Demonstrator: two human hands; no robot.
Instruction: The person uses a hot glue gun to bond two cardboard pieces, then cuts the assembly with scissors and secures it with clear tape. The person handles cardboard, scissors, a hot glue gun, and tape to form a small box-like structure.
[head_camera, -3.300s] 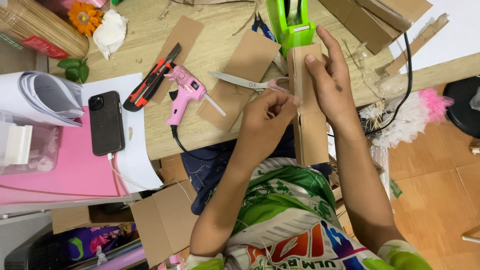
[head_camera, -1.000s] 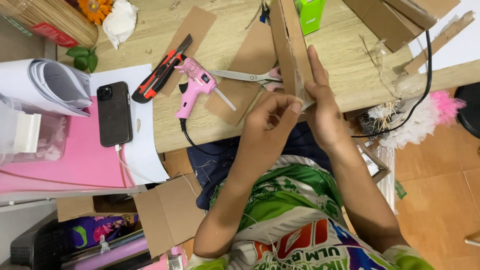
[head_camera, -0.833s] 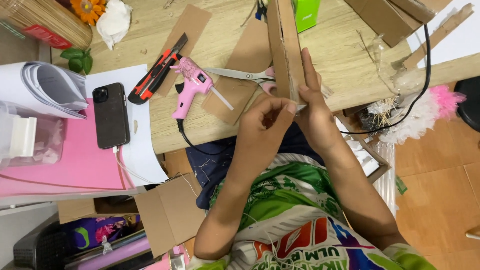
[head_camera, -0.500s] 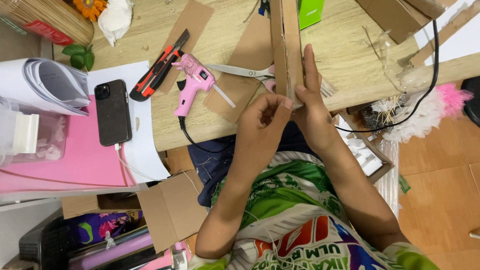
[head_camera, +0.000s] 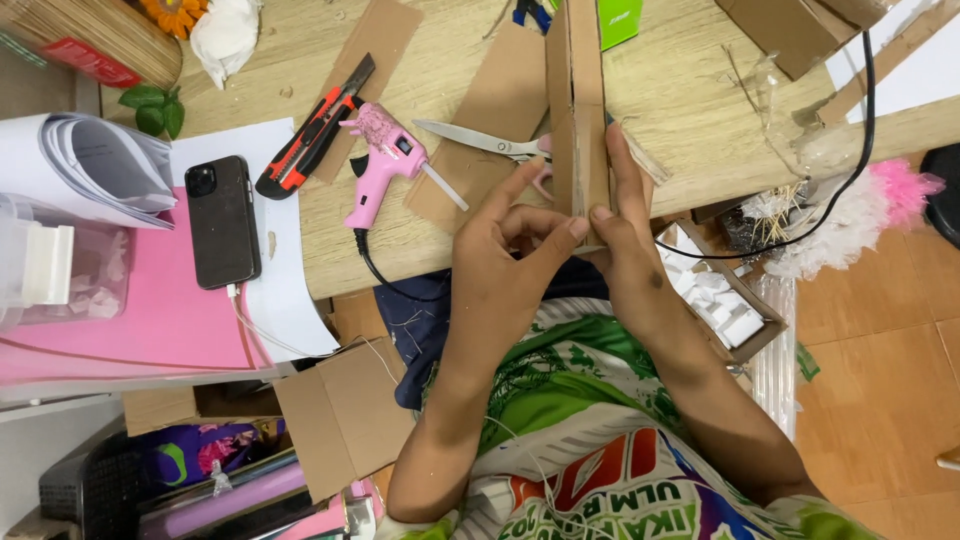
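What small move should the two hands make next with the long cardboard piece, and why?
Probably press on along the seam. The left hand and right hand pinch the near end of the long folded brown cardboard strip from both sides, while its far length reaches unpinched across the wooden table. The pink glue gun lies set aside.

Since three seconds ago the cardboard strip (head_camera: 578, 110) has been turned from flat to edge-up, standing narrow between both hands. The left hand (head_camera: 505, 265) has closed in on its near end, and the right hand (head_camera: 625, 225) now presses flat alongside it.
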